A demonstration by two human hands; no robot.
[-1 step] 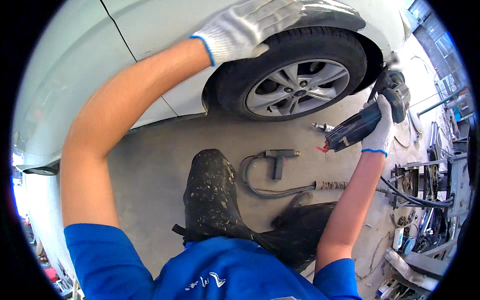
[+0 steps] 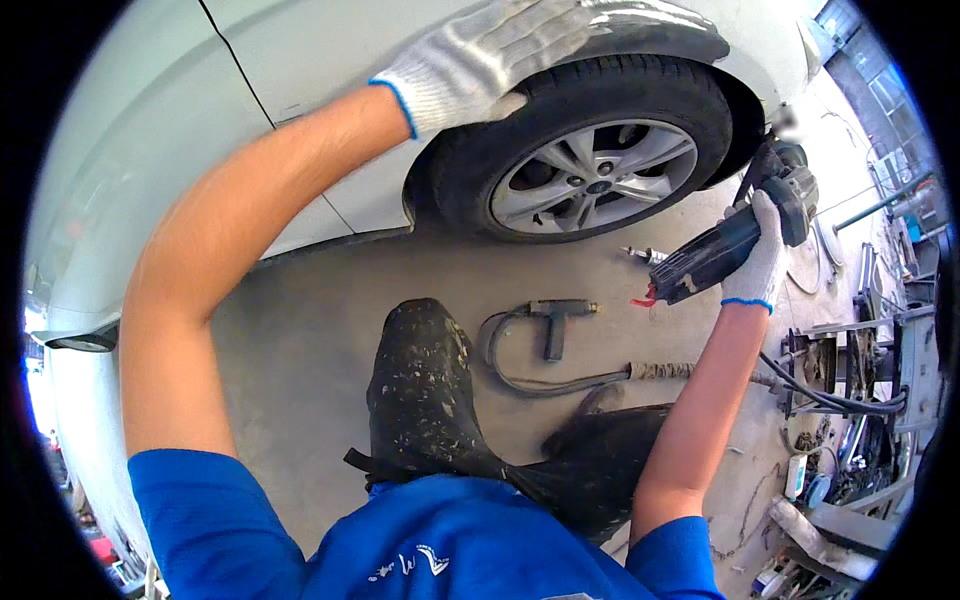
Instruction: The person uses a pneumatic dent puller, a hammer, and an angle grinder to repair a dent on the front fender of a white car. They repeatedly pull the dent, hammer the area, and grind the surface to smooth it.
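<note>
Head view: nearest is the person's blue shirt [image 2: 470, 545], with a pale print on the chest. Beyond it are the black trousers [image 2: 420, 390], flecked with light spots, one knee pointing toward the car. On the grey floor [image 2: 300, 370] just past the knee lies a dark T-shaped gun [image 2: 555, 325] with a brass-coloured tip at its right end. A hose [image 2: 520, 385] loops from the gun's left end and runs right into a wrapped section [image 2: 660, 370], then behind the right forearm.

The right hand [image 2: 765, 250], in a white glove with a blue cuff, has its fingers closed around a dark grinder [image 2: 715, 255]. The grinder is held tilted, its rear end low and to the left, with a red bit [image 2: 648, 297] sticking out there; its head is up beside the car's front end. That part is crowded and blurred, so I cannot tell whether it touches the car.

A silver fitting [image 2: 648, 255] shows near the grinder's rear. Farther on is the wheel [image 2: 600, 180], a black tyre around silver spokes. Above it the left hand [image 2: 490, 65], gloved alike, lies flat along the white car [image 2: 300, 60] at the arch, holding nothing, its fingers straight and close together, its thumb over the tyre. A dark patch [image 2: 660, 42] marks the arch beyond the fingertips. At far right stand metal parts [image 2: 870, 350], with a window [image 2: 890, 90] above them.
</note>
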